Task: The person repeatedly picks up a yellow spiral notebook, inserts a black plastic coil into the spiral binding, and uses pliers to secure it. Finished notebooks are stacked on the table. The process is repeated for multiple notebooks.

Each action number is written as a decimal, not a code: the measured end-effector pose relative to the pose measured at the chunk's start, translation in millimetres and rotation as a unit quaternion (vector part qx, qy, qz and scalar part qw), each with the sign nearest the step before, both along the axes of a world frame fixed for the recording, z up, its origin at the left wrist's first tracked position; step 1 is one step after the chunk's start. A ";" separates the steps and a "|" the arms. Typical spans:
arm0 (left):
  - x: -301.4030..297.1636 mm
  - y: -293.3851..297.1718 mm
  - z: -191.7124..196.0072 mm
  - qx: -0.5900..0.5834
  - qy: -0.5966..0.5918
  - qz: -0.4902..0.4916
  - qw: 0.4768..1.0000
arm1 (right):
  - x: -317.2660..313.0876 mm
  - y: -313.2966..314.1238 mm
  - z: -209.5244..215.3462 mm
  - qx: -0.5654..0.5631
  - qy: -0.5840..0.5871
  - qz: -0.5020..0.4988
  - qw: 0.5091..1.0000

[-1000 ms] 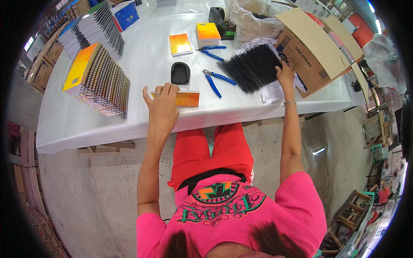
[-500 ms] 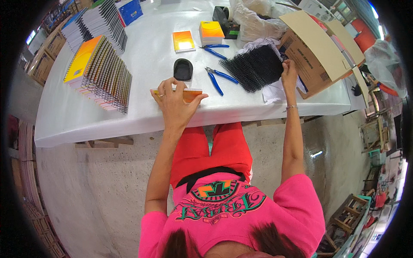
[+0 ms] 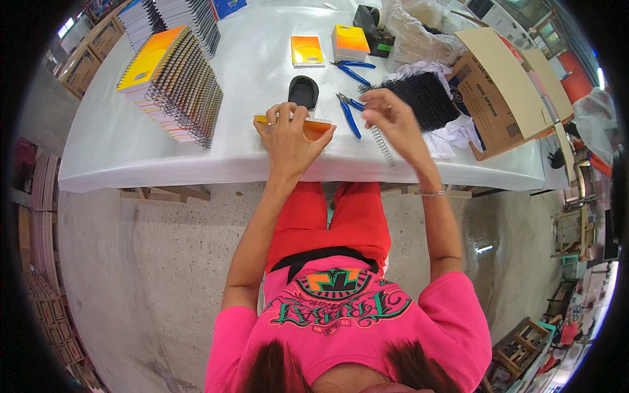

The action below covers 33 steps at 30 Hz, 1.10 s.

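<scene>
My left hand [image 3: 288, 141] grips a small yellow-orange notepad [image 3: 319, 130], standing on its edge near the front of the table. Thumb and fingers clasp its two ends. My right hand [image 3: 396, 124] is raised to its right, holding a spiral binding coil [image 3: 382, 147] that dangles below the fingers. Behind that hand lies a heap of black binding coils [image 3: 426, 98] on white plastic. Beyond the notepad sits a black oval dish [image 3: 303, 92]. One pair of blue-handled cutters [image 3: 351, 121] lies between my hands, and a second pair of blue-handled cutters [image 3: 355, 71] is farther back.
Spiral-bound yellow notebooks [image 3: 187, 92] stand stacked at the left, with more bound stacks behind. An orange pad [image 3: 307, 51] and a thicker pad stack [image 3: 350, 43] lie at the back. A black tape dispenser [image 3: 377, 39], plastic bags and an open cardboard box [image 3: 491, 98] occupy the right.
My right hand has left the coil heap and moved left toward the notepad, bringing one coil with it. The left hand keeps its grip on the notepad. The whole view has shifted slightly.
</scene>
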<state>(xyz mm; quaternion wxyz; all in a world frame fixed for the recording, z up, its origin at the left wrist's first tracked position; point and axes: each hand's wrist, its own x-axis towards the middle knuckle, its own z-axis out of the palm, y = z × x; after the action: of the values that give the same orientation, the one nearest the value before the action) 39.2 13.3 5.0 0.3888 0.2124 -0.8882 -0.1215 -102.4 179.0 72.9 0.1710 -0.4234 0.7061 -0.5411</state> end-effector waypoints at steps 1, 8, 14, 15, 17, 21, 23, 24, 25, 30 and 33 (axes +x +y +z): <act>-0.5 -0.1 0.6 -0.001 0.001 -0.001 1.000 | 6.7 -7.1 -8.7 -0.008 0.057 -0.011 0.998; -2.5 -0.7 1.6 -0.005 0.011 -0.004 1.000 | 15.9 -20.9 -18.3 0.060 0.141 -0.013 0.988; -3.1 -2.5 1.6 -0.002 0.005 -0.008 1.000 | 19.5 -23.0 -20.2 0.021 0.203 -0.008 0.979; -3.6 -3.0 1.2 -0.002 0.004 -0.010 1.000 | 18.9 -22.9 -21.7 0.014 0.199 -0.010 0.980; -3.8 -2.9 2.1 -0.005 -0.001 -0.010 1.000 | 16.4 -22.3 -26.0 0.000 0.193 -0.013 0.981; -5.2 -4.0 2.9 -0.008 0.004 -0.011 1.000 | 14.4 -19.3 -26.9 0.019 0.157 0.020 0.987; -4.7 -4.9 2.9 -0.006 -0.008 -0.010 1.000 | 17.8 -16.5 -22.2 0.034 0.078 0.034 0.996; -4.6 -5.3 3.0 -0.005 -0.014 -0.009 1.000 | 19.5 -16.5 -20.3 0.026 0.069 0.035 0.997; -4.4 -5.6 2.8 -0.004 -0.017 -0.011 1.000 | 21.3 -17.1 -18.6 0.018 0.060 0.037 0.997; -6.0 -6.6 5.2 -0.006 -0.024 -0.020 1.000 | 16.4 -21.0 -25.1 0.040 0.088 0.037 0.995; -5.2 -6.4 5.3 -0.004 -0.030 -0.013 0.999 | 17.3 -23.6 -15.5 0.075 0.134 0.040 0.987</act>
<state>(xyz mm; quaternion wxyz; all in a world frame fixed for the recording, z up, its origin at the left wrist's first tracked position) 34.0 6.9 10.3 0.3612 0.2029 -0.9026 -0.1166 -85.1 155.4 57.4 0.1275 -0.5059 0.7441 -0.4172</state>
